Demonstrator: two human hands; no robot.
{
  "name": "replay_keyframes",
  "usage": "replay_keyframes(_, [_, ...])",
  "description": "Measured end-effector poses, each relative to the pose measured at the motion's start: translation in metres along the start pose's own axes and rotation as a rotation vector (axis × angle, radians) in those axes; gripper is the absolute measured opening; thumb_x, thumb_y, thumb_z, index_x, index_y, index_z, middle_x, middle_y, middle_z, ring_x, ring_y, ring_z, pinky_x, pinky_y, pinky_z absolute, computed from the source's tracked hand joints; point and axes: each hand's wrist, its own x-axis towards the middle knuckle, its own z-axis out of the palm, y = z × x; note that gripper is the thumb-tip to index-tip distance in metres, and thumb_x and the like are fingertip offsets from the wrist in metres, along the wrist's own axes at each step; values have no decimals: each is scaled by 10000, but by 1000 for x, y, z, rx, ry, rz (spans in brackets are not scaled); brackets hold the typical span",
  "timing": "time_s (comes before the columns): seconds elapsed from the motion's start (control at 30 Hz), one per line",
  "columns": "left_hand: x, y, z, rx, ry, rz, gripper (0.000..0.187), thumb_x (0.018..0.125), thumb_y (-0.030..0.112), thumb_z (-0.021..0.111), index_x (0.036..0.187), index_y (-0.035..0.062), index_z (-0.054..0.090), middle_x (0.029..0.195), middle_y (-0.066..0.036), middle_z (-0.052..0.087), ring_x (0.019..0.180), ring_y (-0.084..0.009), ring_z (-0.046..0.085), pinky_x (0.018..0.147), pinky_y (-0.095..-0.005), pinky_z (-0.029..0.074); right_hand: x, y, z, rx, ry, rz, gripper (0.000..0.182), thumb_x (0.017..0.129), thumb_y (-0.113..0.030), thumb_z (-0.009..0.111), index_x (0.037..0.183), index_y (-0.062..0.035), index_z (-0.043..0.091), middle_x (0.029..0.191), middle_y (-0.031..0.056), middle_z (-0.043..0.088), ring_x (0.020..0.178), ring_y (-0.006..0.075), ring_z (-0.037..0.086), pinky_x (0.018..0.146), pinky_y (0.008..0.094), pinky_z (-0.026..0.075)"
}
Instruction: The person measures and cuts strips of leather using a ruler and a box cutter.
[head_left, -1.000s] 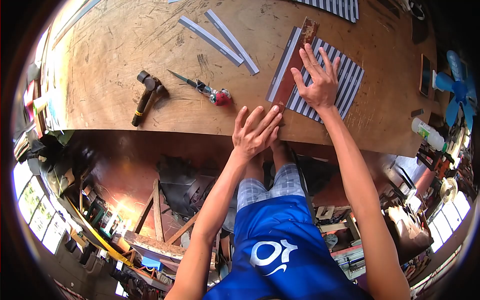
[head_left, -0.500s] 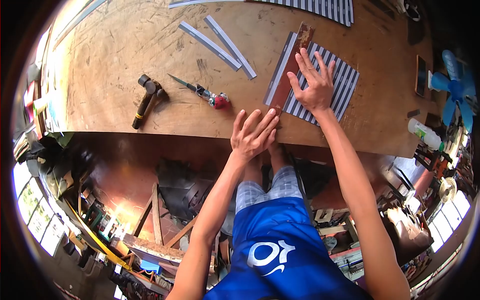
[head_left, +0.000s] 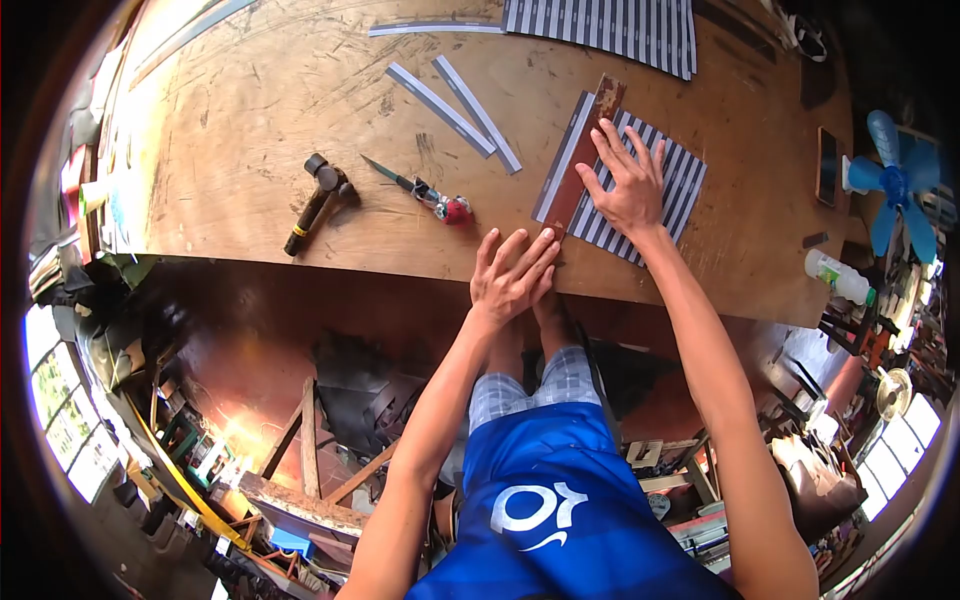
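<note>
Both hands flat and spread at the table edge.

Nearest, left hand open, fingertips touching the near end of the rusty ruler. Just beyond, right hand splayed, pressing ruler and striped sheet onto the wooden table. Off left, knife and hammer. Farther back, two grey strips.

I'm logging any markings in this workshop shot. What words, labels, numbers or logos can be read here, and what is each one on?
No words or numbers are legible.
White logo, no readable letters: on the blue shirt.
Bottle label: too small to read.
Striped sheet under the right hand: stripes only, no text.
Grey strips, hammer: no markings visible.
</note>
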Motion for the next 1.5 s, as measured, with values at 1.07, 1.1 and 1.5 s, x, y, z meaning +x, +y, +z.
replay_keyframes(1.07, [-5, -2, 5, -38, 52, 13, 403, 868, 293, 709, 1268, 244, 712, 1407, 106, 622, 1231, -184, 560, 1179, -474, 317, 41, -41, -42, -372, -714, -9, 1541, 547, -856, 729, 1548, 153, 132, 1666, 297, 40, 1556, 410, 98, 1145, 778, 57])
replay_keyframes(1.1, [-5, -3, 5, -39, 49, 13, 402, 869, 294, 708, 1268, 242, 711, 1406, 104, 623, 1229, -187, 562, 1178, -475, 318, 43, -43, -41, -385, -731, 3, 1545, 541, -838, 750, 1543, 162, 132, 1661, 312, 33, 1556, 419, 86, 1142, 779, 62])
replay_keyframes(1.5, [20, -66, -90, -33, 45, -276, 448, 831, -37, 643, 1237, 144, 691, 1000, -51, 638, 749, -247, 589, 715, -391, 499, 47, -50, -44, -317, -783, 72, 1543, 529, -756, 827, 1544, 160, 111, 1664, 304, -16, 1543, 448, 117, 1105, 804, 184])
